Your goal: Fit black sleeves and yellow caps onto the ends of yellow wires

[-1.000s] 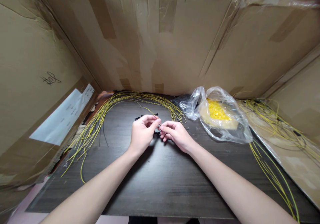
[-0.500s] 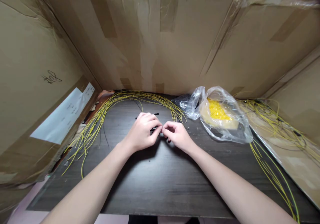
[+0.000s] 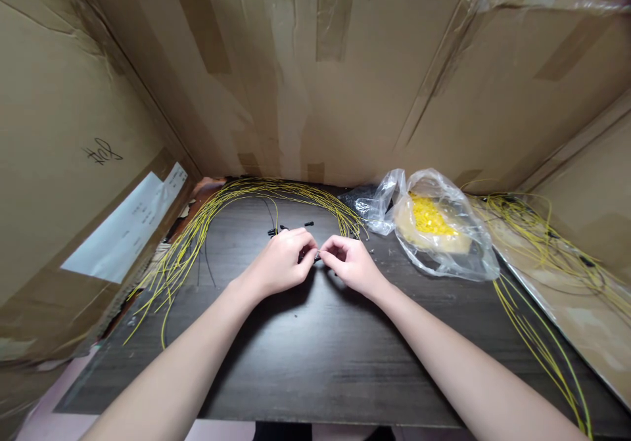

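Both hands slid a touch toward 12 o'clock since earlier | left hand [image 3: 280, 260] and right hand [image 3: 349, 263] each pinch-closed on small black plastic connector [image 3: 315, 257], mid-worktop [image 3: 315, 362] | step, I'd guess: joining the piece | next needs steady alignment | yellow wire bundle [image 3: 197, 231] at 10 o'clock, clear plastic bag of yellow bits [image 3: 434, 224] at 2
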The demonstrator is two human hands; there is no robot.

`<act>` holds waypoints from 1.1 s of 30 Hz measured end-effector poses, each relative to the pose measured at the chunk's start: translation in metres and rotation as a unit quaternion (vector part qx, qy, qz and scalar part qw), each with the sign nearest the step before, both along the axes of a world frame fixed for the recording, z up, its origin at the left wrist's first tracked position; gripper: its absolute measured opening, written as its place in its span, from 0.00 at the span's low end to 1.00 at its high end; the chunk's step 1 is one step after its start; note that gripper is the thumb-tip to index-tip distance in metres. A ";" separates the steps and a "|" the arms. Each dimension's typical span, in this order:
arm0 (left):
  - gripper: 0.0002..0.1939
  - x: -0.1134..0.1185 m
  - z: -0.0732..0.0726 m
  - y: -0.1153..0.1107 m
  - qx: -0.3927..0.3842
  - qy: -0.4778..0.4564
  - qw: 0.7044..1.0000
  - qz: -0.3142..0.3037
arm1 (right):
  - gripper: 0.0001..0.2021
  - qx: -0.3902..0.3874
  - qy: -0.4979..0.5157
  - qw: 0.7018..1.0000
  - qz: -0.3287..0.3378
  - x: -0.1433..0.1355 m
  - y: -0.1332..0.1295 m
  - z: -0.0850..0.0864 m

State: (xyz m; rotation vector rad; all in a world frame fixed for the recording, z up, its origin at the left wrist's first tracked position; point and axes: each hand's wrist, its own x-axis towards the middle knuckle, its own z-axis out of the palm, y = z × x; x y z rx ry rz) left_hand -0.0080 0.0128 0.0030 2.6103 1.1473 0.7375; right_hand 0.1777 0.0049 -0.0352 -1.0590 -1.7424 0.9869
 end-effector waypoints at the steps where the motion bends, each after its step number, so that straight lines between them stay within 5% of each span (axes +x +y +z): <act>1: 0.05 0.000 0.000 0.000 -0.004 -0.003 1.000 0.000 | 0.07 0.004 -0.005 1.000 -0.002 0.000 0.000 0.001; 20: 0.05 0.001 -0.001 -0.001 -0.018 -0.007 1.000 -0.021 | 0.07 -0.018 0.013 1.000 0.010 0.002 0.003 -0.003; 33: 0.11 0.002 0.004 -0.002 0.063 0.079 0.993 -0.059 | 0.05 -0.192 0.123 0.973 0.048 0.009 0.010 0.008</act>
